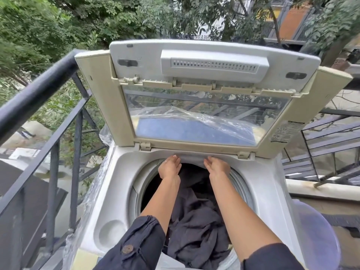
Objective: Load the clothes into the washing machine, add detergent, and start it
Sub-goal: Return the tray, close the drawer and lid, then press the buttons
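Note:
A white top-loading washing machine point(120, 191) stands with its lid point(109, 98) folded up. Dark navy clothes point(196, 227) lie heaped in the drum and spill toward its near rim. Both my arms reach across the drum. My left hand point(169, 167) and my right hand point(217, 167) lie flat, fingers extended, at the drum's far edge. Their fingertips touch a pale grey fold point(191, 158) there; I cannot tell whether it is cloth or part of the rim. Neither hand grips anything.
A black metal railing point(39, 88) runs along the left, close to the machine. Clear plastic wrap point(91, 201) clings to the machine's left side. A pale purple tub point(315, 230) stands at the right. A round recess point(111, 230) sits in the top's near left corner.

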A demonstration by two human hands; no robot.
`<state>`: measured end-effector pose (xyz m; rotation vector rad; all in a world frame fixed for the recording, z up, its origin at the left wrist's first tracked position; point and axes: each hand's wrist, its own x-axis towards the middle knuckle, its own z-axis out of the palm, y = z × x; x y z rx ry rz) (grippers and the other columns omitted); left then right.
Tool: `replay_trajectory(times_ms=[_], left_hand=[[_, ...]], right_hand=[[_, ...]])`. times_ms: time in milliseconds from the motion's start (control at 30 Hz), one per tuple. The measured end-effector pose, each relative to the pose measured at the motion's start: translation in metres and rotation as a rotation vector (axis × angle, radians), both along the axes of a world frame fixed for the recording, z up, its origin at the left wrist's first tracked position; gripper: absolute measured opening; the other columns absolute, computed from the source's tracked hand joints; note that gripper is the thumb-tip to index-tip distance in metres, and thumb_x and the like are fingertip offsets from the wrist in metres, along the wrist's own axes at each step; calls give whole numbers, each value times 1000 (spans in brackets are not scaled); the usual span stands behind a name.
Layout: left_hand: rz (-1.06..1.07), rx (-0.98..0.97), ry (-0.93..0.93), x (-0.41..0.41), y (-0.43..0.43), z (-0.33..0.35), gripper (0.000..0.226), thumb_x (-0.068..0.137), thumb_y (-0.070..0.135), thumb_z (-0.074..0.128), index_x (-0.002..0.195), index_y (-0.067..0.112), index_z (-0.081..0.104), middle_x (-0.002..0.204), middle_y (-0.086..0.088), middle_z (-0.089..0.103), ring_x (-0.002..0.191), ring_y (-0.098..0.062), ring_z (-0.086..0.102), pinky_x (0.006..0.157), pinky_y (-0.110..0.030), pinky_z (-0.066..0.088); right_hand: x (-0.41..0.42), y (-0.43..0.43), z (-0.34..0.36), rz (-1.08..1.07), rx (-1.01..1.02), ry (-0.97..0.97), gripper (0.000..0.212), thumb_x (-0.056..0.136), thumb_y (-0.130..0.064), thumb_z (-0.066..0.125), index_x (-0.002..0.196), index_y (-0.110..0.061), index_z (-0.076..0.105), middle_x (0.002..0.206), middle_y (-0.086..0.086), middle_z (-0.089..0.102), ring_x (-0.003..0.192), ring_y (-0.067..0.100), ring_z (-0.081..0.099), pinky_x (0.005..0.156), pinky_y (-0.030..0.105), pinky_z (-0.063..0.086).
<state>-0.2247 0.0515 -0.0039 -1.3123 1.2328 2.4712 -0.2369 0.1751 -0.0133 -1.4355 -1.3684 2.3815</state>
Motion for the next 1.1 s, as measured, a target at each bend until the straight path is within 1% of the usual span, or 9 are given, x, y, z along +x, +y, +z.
replay_trajectory(times_ms=[333, 433, 533, 700, 833, 933, 967, 1033, 1100], left_hand=[[-56, 11, -15, -3, 0, 11, 32, 95, 5, 50, 125, -8, 53, 124, -17, 61, 113, -27, 60, 96, -31, 46], [-24, -33, -8, -1, -2, 20, 14, 92, 6, 48, 99, 9, 59, 75, -3, 54, 61, -14, 48, 64, -22, 42], [39, -52, -19, -1, -5, 33, 12, 91, 7, 46, 83, 15, 51, 66, 1, 42, 51, -12, 36, 44, -18, 33], [67, 7, 118, 4, -3, 69, 14, 97, 7, 40, 107, 12, 49, 75, 1, 50, 63, -10, 48, 53, -18, 40], [50, 28, 192, 4, -4, 115, 16, 98, 10, 35, 107, 10, 48, 96, -4, 53, 88, -17, 54, 64, -23, 42], [69, 22, 231, 5, -3, 159, 12, 97, 19, 43, 106, 14, 48, 88, -5, 50, 61, -13, 41, 56, -26, 35], [67, 24, 238, 1, -2, 173, 26, 96, 26, 46, 119, 15, 48, 101, -6, 53, 65, -13, 46, 63, -30, 40], [60, 66, 263, -4, 1, 199, 58, 92, 40, 51, 141, 12, 36, 137, -8, 45, 109, -24, 55, 93, -40, 43], [65, 90, 290, -11, 4, 220, 73, 88, 49, 53, 146, 12, 30, 150, -8, 33, 134, -29, 38, 109, -43, 32]], right_hand=[[0, 0, 11, 91, -16, -40, 31, 85, 6, 58, 115, 12, 56, 84, 15, 59, 70, 21, 59, 82, 32, 51], [4, -1, 16, 109, 6, -32, 27, 87, 5, 55, 113, 11, 57, 71, 10, 54, 65, 17, 56, 83, 31, 52], [8, 0, 27, 117, 14, 5, 21, 88, 3, 52, 109, 5, 57, 70, 9, 53, 64, 16, 55, 79, 30, 54], [14, -1, 60, 85, 4, 102, 5, 90, -1, 48, 90, -1, 53, 70, 7, 53, 64, 15, 57, 60, 21, 52], [19, -4, 112, 26, 30, 215, 18, 90, -6, 49, 72, -7, 46, 62, 8, 47, 54, 17, 48, 53, 25, 43], [23, -2, 158, -30, 81, 245, 19, 86, -18, 59, 78, -4, 49, 67, 10, 48, 53, 20, 44, 52, 30, 39], [24, 0, 173, -50, 75, 270, 23, 85, -25, 61, 87, -4, 52, 79, 11, 53, 62, 20, 50, 56, 30, 42], [23, 2, 200, -67, 56, 314, 48, 82, -37, 65, 116, -6, 52, 115, 12, 53, 99, 25, 56, 81, 36, 50], [24, 4, 225, -62, 33, 356, 71, 78, -45, 67, 134, -10, 41, 137, 8, 43, 125, 26, 44, 101, 44, 43]])
